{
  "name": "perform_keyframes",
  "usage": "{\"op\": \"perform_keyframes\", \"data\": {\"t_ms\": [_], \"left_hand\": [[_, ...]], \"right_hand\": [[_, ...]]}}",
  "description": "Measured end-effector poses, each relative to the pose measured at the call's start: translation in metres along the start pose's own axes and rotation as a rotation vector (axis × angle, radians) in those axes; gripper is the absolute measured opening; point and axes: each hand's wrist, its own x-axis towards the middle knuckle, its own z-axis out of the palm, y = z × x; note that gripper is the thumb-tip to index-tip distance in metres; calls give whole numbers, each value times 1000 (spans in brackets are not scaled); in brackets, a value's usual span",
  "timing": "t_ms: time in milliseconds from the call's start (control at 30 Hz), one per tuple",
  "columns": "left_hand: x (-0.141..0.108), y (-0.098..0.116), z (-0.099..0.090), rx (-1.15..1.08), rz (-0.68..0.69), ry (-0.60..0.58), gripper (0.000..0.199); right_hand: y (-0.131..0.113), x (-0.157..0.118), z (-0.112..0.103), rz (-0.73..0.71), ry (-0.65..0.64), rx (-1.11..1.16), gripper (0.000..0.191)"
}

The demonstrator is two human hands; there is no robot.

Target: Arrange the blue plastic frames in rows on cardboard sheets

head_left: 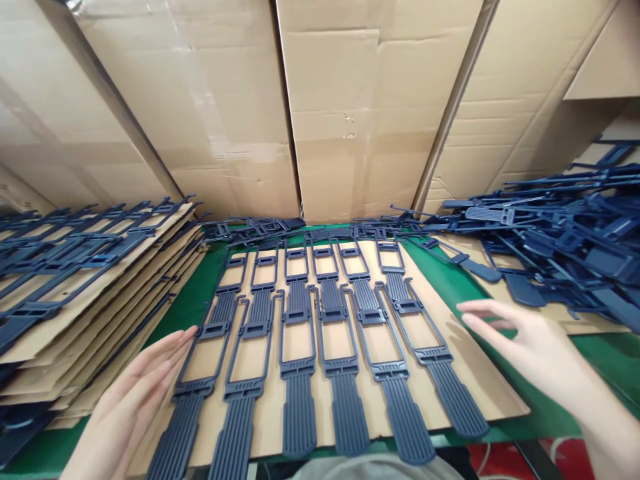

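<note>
A brown cardboard sheet [465, 393] carries two overlapping rows of dark blue plastic frames with ribbed paddle-like ends. In the near row, one ribbed piece [300, 410] points towards me, as do its neighbours. My left hand [140, 380] is open at the sheet's left side, fingers stretched out with their tips at the leftmost frame [200, 360]; whether they touch it I cannot tell. Past the sheet's right edge, my right hand [515, 333] is open with thumb and fingers apart and nothing between them. The rightmost near frame [425, 333] is closest to it.
On the left stands a stack of cardboard sheets [125, 313] layered with similar blue parts. A loose heap of blue parts [590, 247] lies at the right, and more parts [250, 231] lie along the back. Large cardboard boxes [370, 120] wall off the green tabletop [545, 427].
</note>
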Motion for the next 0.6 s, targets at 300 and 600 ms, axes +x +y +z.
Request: {"op": "perform_keyframes", "data": {"t_ms": [300, 600], "left_hand": [[13, 94, 48, 516, 641, -320, 36], [37, 149, 209, 818, 1396, -840, 27]], "right_hand": [[-36, 145, -3, -275, -180, -91, 28], [-35, 226, 56, -121, 2, -415, 30]]}}
